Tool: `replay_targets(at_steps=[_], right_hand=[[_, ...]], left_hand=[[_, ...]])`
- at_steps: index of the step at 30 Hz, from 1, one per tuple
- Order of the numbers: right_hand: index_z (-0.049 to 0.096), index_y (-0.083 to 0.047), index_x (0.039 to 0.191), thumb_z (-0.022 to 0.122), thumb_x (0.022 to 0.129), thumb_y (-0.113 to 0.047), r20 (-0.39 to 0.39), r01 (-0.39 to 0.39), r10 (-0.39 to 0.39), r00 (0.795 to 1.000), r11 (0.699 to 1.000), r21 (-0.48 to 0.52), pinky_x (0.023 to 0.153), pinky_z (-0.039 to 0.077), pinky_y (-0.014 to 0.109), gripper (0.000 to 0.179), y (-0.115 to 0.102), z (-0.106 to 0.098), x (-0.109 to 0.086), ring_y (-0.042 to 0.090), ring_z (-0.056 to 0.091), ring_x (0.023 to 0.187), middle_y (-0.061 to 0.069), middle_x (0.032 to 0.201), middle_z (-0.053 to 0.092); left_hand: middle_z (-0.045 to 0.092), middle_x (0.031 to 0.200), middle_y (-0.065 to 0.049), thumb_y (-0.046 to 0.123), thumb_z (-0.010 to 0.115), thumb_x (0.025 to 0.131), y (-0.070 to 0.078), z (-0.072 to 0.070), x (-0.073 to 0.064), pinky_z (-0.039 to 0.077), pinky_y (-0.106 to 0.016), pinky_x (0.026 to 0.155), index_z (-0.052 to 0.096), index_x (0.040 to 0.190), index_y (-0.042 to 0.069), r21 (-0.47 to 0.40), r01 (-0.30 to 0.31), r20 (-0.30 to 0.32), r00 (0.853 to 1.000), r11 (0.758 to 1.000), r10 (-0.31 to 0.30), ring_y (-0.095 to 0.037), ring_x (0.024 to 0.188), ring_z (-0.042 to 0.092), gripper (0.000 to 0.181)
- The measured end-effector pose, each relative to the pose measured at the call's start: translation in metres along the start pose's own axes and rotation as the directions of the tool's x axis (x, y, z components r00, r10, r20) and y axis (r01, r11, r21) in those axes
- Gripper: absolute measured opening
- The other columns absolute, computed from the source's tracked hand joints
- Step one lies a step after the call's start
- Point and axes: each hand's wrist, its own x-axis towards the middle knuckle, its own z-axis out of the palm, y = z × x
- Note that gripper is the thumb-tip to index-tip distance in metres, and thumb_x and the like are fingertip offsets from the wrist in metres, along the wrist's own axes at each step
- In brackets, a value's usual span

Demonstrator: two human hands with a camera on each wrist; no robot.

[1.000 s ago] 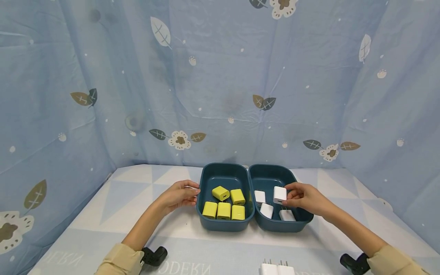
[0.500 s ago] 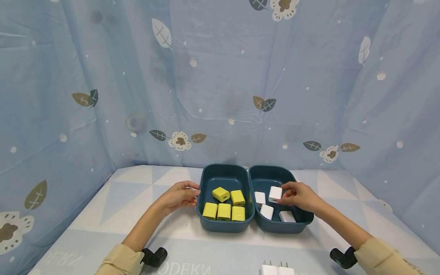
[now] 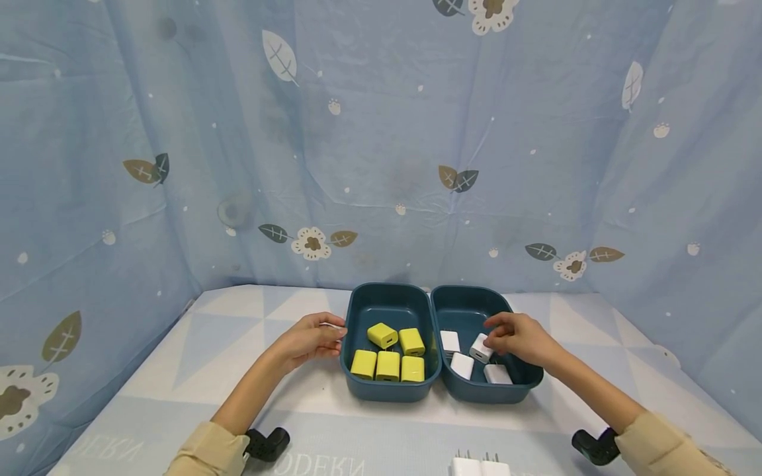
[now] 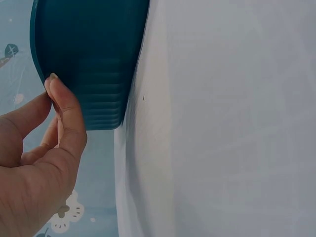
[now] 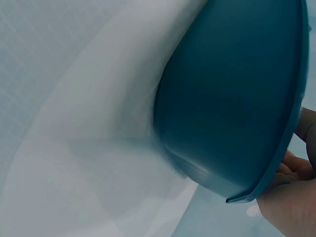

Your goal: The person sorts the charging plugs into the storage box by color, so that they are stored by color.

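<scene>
My left hand (image 3: 312,338) holds the left rim of a dark teal bin (image 3: 389,392), with thumb and fingertips at its edge in the left wrist view. Several yellow charger plugs (image 3: 388,365) lie in that bin. Over the right-hand teal bin (image 3: 488,395) is my right hand (image 3: 524,340), thumb and forefinger apart. A tilted white charger plug (image 3: 479,348) sits in that bin just beside the thumb tip. Other white plugs (image 3: 462,366) lie around it. From the right wrist, the bin's outer wall (image 5: 232,103) hides the fingertips and the contents.
Two more white charger plugs (image 3: 481,468), prongs up, stand at the table's near edge. The bins stand side by side on a patterned white and blue tablecloth (image 3: 226,344). A blue printed curtain (image 3: 381,132) hangs behind and at both sides.
My right hand has moved left with the white charger plug and let it go into the right bin, where it has dropped lower and tilted. The left hand has stayed at its rim.
</scene>
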Motion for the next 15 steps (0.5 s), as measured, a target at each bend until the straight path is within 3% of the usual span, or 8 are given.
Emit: replay_targets(at_steps=[8, 15], right_hand=[[0.054, 0.007, 0.119, 0.068, 0.084, -0.015, 0.037, 0.073, -0.075, 0.997, 0.996, 0.057, 0.065, 0.053, 0.026, 0.043, -0.013, -0.004, -0.02, 0.026, 0.062, 0.076, 0.004, 0.082, 0.061], [0.055, 0.001, 0.118, 0.072, 0.082, -0.024, 0.086, 0.096, -0.106, 0.991, 0.989, 0.109, 0.062, 0.052, 0.03, 0.047, -0.026, -0.006, -0.045, 0.026, 0.06, 0.075, 0.008, 0.085, 0.061]], left_hand=[[0.061, 0.082, -0.01, 0.01, 0.058, 0.092, 0.001, 0.0, 0.0, 0.055, -0.027, 0.067, 0.044, 0.119, -0.008, 0.004, -0.001, -0.004, 1.0, 1.0, 0.001, -0.016, 0.069, 0.061, 0.035], [0.061, 0.082, -0.01, 0.009, 0.057, 0.092, 0.001, 0.0, 0.0, 0.055, -0.027, 0.067, 0.045, 0.118, -0.008, 0.005, 0.004, -0.005, 1.0, 1.0, -0.004, -0.016, 0.069, 0.061, 0.034]])
